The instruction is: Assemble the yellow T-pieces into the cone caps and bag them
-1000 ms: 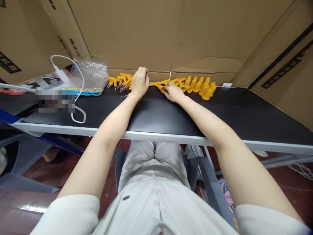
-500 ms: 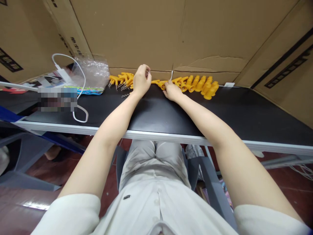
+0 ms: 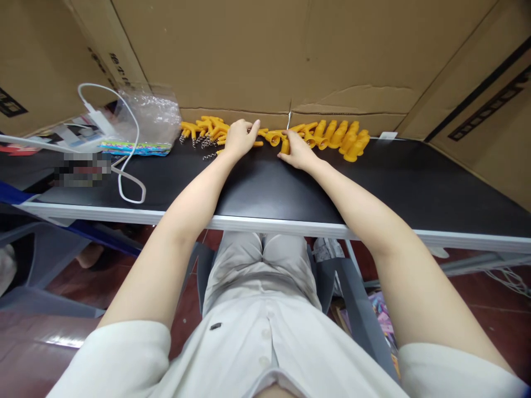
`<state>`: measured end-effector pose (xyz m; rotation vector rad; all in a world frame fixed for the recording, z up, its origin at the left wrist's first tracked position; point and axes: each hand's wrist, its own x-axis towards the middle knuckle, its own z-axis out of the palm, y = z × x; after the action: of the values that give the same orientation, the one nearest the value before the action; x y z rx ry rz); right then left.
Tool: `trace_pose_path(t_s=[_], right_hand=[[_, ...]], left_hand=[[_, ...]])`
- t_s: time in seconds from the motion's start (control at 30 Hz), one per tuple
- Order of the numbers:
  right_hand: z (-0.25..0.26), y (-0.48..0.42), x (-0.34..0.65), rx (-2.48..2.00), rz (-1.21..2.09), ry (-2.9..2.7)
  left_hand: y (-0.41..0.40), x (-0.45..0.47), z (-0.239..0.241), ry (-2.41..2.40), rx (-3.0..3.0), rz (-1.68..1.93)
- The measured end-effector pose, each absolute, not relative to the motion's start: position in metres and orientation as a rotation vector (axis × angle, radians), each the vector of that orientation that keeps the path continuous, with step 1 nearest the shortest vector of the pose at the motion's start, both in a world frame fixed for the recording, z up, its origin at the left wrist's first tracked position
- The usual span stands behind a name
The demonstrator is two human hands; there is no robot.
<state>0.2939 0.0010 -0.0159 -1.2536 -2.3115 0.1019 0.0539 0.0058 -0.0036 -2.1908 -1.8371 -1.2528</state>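
While R hand [image 3: 301,151] holds yellow pc [image 3: 285,147], L hand [image 3: 239,139] is nr corkscrews [image 3: 213,126].

Tall brown cardboard panels [image 3: 232,55] stand along the back and sides of a black tabletop with a silver metal edge [image 3: 435,182]. At the left, a crumpled clear plastic bag [image 3: 145,113] sits by a thin multicoloured packet [image 3: 136,148], near a looped white cable [image 3: 137,130]. A small white rectangular tag [image 3: 388,135] lies at the back, right of centre. Below, a grey plastic chair [image 3: 58,251] stands on dark red floor tiles [image 3: 112,287]
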Motion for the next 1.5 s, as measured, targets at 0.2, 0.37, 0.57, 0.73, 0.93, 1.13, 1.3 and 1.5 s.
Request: trace_pose_path(t_s=[0.2,0.37,0.57,0.73,0.93,1.13,1.3,1.5], right_hand=[[-0.012,-0.003,0.292,-1.377,0.268,-2.259],[-0.01,-0.003,0.293,-1.438,0.219,-2.243],[-0.007,-0.006,0.295,-1.385,0.065,-2.335],[0.005,-0.016,0.295,-1.33,-0.08,-2.461],[0.022,-0.031,0.298,-1.35,-0.206,-2.533],[0.039,-0.043,0.304,-1.426,-0.131,-2.521],[0.046,-0.045,0.306,-1.425,-0.084,-2.512],[0.043,-0.045,0.304,-1.481,-0.172,-2.504]], left_hand=[[-0.005,0.061,-0.002,-1.817,-2.345,-1.193],[-0.014,0.065,0.004,-1.935,-2.416,-1.23],[-0.012,0.071,0.003,-1.892,-2.468,-1.22],[-0.01,0.073,-0.003,-1.62,-2.521,-1.082],[-0.016,0.08,-0.007,-1.544,-2.505,-0.926],[-0.024,0.084,-0.008,-1.528,-2.47,-0.926],[-0.03,0.091,-0.004,-1.494,-2.421,-0.847],[-0.036,0.099,0.001,-1.431,-2.398,-0.769]])
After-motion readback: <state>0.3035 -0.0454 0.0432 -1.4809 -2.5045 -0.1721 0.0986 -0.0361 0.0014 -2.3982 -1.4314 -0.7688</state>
